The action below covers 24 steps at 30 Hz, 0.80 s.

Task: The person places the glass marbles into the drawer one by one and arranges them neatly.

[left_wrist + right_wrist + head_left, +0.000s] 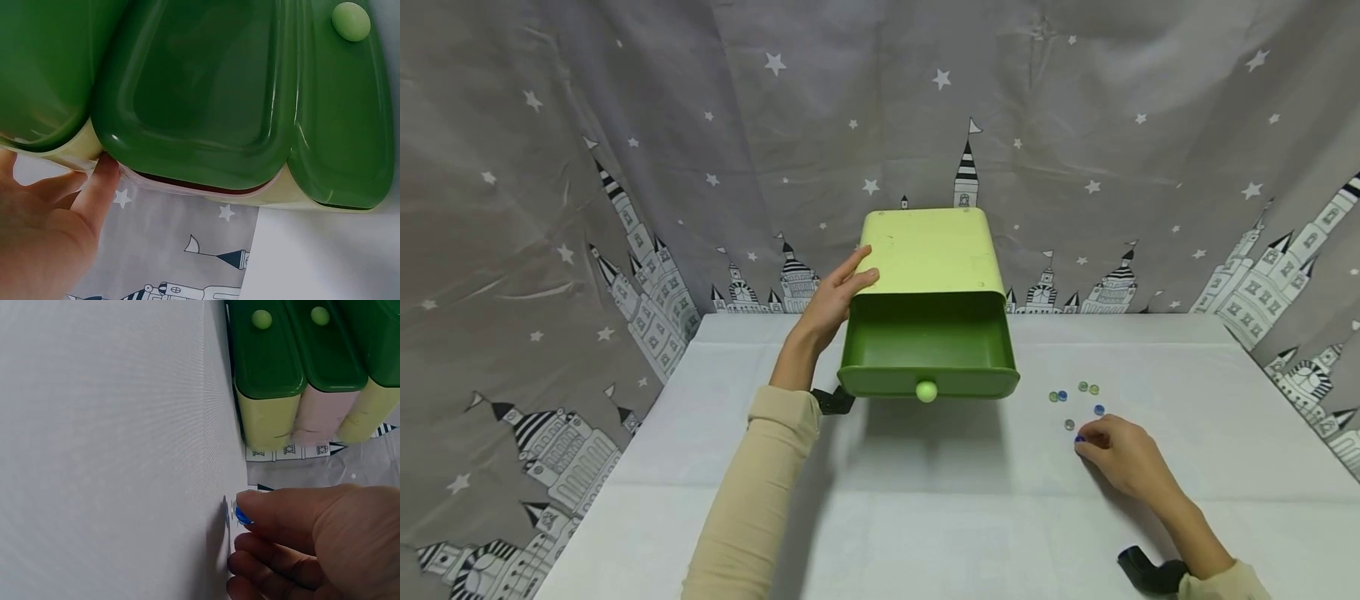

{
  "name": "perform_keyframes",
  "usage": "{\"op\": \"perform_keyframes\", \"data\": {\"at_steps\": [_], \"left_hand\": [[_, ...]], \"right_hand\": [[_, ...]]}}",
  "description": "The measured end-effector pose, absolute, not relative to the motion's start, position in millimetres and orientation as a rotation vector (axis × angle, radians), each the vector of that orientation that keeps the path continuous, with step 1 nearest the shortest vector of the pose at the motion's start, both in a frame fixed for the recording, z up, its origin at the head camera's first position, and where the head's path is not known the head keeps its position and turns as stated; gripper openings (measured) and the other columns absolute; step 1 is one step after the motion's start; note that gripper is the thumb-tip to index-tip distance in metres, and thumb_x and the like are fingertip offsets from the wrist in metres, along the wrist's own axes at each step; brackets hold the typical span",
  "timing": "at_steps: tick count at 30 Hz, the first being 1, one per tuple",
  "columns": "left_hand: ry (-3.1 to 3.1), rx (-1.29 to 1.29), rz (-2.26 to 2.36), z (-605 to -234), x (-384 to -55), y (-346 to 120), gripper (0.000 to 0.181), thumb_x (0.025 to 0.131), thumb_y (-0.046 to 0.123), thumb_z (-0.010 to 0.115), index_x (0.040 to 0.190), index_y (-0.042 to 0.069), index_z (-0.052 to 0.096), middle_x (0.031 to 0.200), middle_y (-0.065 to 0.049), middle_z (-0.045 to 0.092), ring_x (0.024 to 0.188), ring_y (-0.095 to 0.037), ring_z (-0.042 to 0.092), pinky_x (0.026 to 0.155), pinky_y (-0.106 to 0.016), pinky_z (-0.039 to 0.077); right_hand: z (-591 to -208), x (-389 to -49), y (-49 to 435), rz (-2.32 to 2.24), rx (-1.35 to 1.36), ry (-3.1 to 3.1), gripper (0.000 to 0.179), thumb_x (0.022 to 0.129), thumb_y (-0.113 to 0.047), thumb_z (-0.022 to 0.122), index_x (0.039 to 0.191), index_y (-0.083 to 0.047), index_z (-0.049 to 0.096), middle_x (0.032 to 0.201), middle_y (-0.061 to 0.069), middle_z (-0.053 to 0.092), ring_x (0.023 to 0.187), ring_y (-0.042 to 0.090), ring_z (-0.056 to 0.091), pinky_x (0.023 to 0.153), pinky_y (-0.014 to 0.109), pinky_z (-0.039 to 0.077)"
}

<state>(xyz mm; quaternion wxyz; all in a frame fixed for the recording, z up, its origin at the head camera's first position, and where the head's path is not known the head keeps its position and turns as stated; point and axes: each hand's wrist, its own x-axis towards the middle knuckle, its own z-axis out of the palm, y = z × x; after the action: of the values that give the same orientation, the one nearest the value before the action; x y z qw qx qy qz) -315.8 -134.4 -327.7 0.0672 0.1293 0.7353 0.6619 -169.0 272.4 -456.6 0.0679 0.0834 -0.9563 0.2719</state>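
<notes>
My left hand [831, 304] rests against the left side of a drawer unit [934, 250] with a pale yellow top, its fingertips at the upper edge. The unit's green top drawer [880, 383] is pulled out and shows a bare inside. In the left wrist view, the fingers [97, 194] touch the unit's side wall. Over the table at the right, my right hand [1123, 454] pinches a blue glass gem [242, 516] between thumb and fingers. Close by on the table lie several small gems, among them a blue gem [1099, 410] and a grey-green gem [1070, 425].
Below the top drawer, the right wrist view shows a pink middle section [325, 415] and a yellow bottom section [270, 422], both with green drawers pushed in. A white cloth covers the table [662, 500]. Behind it hangs a grey curtain [820, 100] with stars and castles.
</notes>
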Motion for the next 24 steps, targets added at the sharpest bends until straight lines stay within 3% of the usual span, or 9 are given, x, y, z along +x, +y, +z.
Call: {"op": "perform_keyframes", "data": {"at_steps": [4, 13, 24], "left_hand": [[2.219, 0.391, 1.986, -326.9, -317.1, -134.3, 0.061, 0.102, 0.034, 0.054, 0.156, 0.032, 0.028, 0.164, 0.003, 0.010, 0.149, -0.025, 0.007, 0.112, -0.064, 0.015], [2.228, 0.400, 2.000, -329.2, -314.9, -133.7, 0.058, 0.100, 0.041, 0.057, 0.153, 0.040, 0.034, 0.163, 0.009, 0.013, 0.149, -0.022, 0.009, 0.111, -0.065, 0.014], [2.223, 0.391, 2.017, -329.6, -313.7, -132.8, 0.058, 0.099, 0.041, 0.058, 0.152, 0.040, 0.036, 0.163, 0.008, 0.015, 0.149, -0.022, 0.009, 0.111, -0.064, 0.015]], "right_hand": [[-456.0, -168.1, 272.4, 0.835, 0.252, -2.862, 0.013, 0.082, -0.006, 0.077, 0.092, 0.002, 0.074, 0.085, 0.003, 0.066, 0.076, 0.020, 0.060, 0.067, 0.039, 0.050], [-454.8, -166.3, 271.2, 0.872, 0.266, -2.843, 0.014, 0.082, -0.006, 0.078, 0.093, 0.002, 0.074, 0.085, 0.003, 0.067, 0.075, 0.019, 0.060, 0.064, 0.035, 0.049], [-450.4, -163.1, 272.0, 0.892, 0.263, -2.773, 0.010, 0.083, -0.005, 0.077, 0.092, -0.001, 0.075, 0.085, 0.002, 0.068, 0.072, 0.015, 0.056, 0.060, 0.027, 0.046]]}}
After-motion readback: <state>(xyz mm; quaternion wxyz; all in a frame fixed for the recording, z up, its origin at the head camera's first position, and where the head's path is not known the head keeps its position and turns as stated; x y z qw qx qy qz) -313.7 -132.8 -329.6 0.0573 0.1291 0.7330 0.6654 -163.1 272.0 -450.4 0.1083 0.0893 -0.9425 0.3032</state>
